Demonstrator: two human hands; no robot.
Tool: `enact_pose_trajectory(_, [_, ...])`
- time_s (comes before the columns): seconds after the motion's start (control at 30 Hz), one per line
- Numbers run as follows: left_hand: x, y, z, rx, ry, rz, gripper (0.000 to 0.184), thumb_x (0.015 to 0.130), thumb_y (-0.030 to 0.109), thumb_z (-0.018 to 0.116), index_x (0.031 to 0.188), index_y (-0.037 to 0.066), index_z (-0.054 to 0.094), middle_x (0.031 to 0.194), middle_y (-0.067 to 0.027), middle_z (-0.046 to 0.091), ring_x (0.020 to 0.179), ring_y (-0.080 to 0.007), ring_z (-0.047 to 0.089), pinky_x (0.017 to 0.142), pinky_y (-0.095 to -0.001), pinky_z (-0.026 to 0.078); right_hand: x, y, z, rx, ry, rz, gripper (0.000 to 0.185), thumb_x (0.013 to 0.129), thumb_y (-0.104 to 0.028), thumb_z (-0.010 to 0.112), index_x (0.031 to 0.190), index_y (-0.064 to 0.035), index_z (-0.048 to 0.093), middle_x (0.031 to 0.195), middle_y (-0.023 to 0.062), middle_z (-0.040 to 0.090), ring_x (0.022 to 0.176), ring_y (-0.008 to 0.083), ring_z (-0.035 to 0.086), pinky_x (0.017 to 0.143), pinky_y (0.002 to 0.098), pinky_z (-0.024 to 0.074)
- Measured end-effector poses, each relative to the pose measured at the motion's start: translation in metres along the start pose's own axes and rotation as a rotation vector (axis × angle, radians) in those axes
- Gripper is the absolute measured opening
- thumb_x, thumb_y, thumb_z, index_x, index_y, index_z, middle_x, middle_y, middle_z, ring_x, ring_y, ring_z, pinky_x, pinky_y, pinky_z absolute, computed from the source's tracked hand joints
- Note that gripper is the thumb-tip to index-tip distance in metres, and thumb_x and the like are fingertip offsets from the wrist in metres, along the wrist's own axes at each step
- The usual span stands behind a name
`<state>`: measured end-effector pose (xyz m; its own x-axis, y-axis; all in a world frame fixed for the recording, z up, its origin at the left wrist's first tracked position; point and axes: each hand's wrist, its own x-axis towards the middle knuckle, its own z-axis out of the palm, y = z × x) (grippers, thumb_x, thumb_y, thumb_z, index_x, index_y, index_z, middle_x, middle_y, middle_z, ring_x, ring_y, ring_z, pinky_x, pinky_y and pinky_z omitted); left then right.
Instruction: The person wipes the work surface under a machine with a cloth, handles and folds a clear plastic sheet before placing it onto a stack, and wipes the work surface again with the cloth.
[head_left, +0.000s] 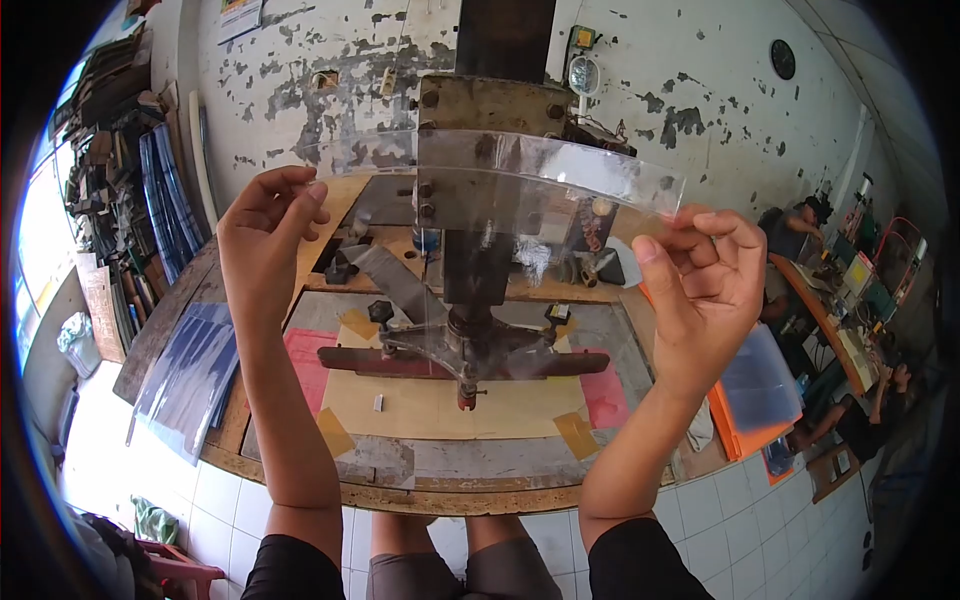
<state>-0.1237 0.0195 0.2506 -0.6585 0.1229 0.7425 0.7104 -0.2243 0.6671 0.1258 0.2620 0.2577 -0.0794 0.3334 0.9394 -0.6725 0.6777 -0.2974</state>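
Patchy wall [690,65] behind clear, glossy sheet [540,165]

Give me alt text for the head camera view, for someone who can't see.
A person's left hand and right hand hold up a clear, curved plastic sheet in front of a dark metal machine over a wooden worktable. Bluish transparent plastic sheets lie at the left.

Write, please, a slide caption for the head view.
Left hand and right hand hold a clear sheet up before a machine.
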Motion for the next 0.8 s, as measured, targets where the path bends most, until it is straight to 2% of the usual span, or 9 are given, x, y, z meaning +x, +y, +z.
enact_pose_trajectory(0.1, [-0.008,0.009,-0.002,-0.106,-0.069,0.004,0.018,0.101,0.014,0.075,0.112,0.0,0.072,0.099,-0.0044,0.071,0.081,-0.01,0.068,0.071,-0.0249,0.052,-0.002,-0.001,0.002,0.037,-0.033,-0.061,0.047,0.083,0.016,0.083,0.119,-0.0003,0.056,0.114,0.0176,0.07,0.091,0.0159,0.073,0.079,0.0269,0.0594])
enact_pose_trajectory(0.2, [-0.024,0.033,0.009,-0.253,-0.126,0.129,0.012,0.101,0.008,0.073,0.105,-0.002,0.069,0.102,-0.0092,0.074,0.084,-0.0121,0.072,0.071,-0.0256,0.052,-0.008,-0.006,0.01,0.1,-0.092,-0.104,0.048,0.082,0.016,0.084,0.117,-0.0006,0.056,0.115,0.02,0.071,0.09,0.016,0.073,0.075,0.0255,0.0587])
enact_pose_trajectory(0.23, [-0.031,0.043,0.012,-0.211,-0.176,0.119,0.011,0.103,0.008,0.07,0.108,-0.001,0.064,0.11,-0.0127,0.074,0.093,-0.0154,0.074,0.074,-0.027,0.056,-0.009,-0.007,0.012,0.119,-0.12,-0.112,0.048,0.082,0.016,0.084,0.118,-0.0005,0.056,0.115,0.0207,0.071,0.089,0.0159,0.073,0.075,0.025,0.0584])
enact_pose_trajectory(0.37, [-0.058,0.065,0.034,-0.388,-0.287,0.052,0.014,0.107,0.008,0.066,0.117,0.0,0.058,0.118,-0.0137,0.073,0.108,-0.019,0.074,0.085,-0.0287,0.059,-0.015,-0.013,0.027,0.081,-0.183,-0.174,0.042,0.079,0.013,0.086,0.109,-0.0021,0.063,0.111,0.019,0.075,0.094,0.0187,0.073,0.08,0.0294,0.0586])
enact_pose_trajectory(0.4, [-0.063,0.069,0.04,-0.413,-0.307,0.027,0.014,0.107,0.007,0.065,0.117,0.0,0.058,0.119,-0.0136,0.073,0.109,-0.0184,0.073,0.087,-0.0286,0.058,-0.016,-0.016,0.031,0.043,-0.209,-0.201,0.04,0.078,0.012,0.087,0.107,-0.0027,0.064,0.109,0.0182,0.075,0.096,0.0194,0.073,0.082,0.0308,0.0588])
enact_pose_trajectory(0.43, [-0.068,0.072,0.047,-0.436,-0.326,0.002,0.013,0.107,0.006,0.065,0.116,0.0,0.058,0.12,-0.0136,0.073,0.11,-0.0178,0.073,0.088,-0.0285,0.058,-0.02,-0.021,0.037,0.014,-0.188,-0.162,0.036,0.077,0.005,0.09,0.105,-0.0044,0.069,0.106,0.013,0.078,0.1,0.0244,0.073,0.089,0.0375,0.0586])
enact_pose_trajectory(0.6, [-0.081,0.074,0.057,-0.498,-0.433,-0.039,0.017,0.107,0.003,0.066,0.122,-0.002,0.059,0.123,-0.0126,0.073,0.116,-0.0156,0.07,0.095,-0.0293,0.058,-0.02,-0.024,0.048,-0.201,-0.349,-0.333,0.041,0.077,-0.012,0.091,0.116,-0.0074,0.078,0.11,0.0039,0.079,0.107,0.0313,0.071,0.099,0.0434,0.0538])
enact_pose_trajectory(0.7, [-0.081,0.078,0.055,-0.582,-0.441,-0.1,0.03,0.106,0.003,0.069,0.134,-0.004,0.06,0.125,-0.0119,0.072,0.119,-0.0161,0.07,0.099,-0.0303,0.058,-0.022,-0.03,0.052,-0.304,-0.353,-0.343,0.041,0.076,-0.018,0.092,0.115,-0.0099,0.08,0.111,0.0026,0.078,0.11,0.0296,0.069,0.098,0.0416,0.0515])
enact_pose_trajectory(0.8, [-0.082,0.074,0.057,-0.612,-0.477,-0.018,0.034,0.106,0.004,0.07,0.137,-0.005,0.059,0.126,-0.0125,0.073,0.12,-0.0175,0.071,0.101,-0.0304,0.058,-0.021,-0.038,0.052,-0.393,-0.384,-0.352,0.036,0.076,-0.021,0.092,0.11,-0.0119,0.082,0.112,0.0009,0.078,0.112,0.0281,0.069,0.097,0.0401,0.05])
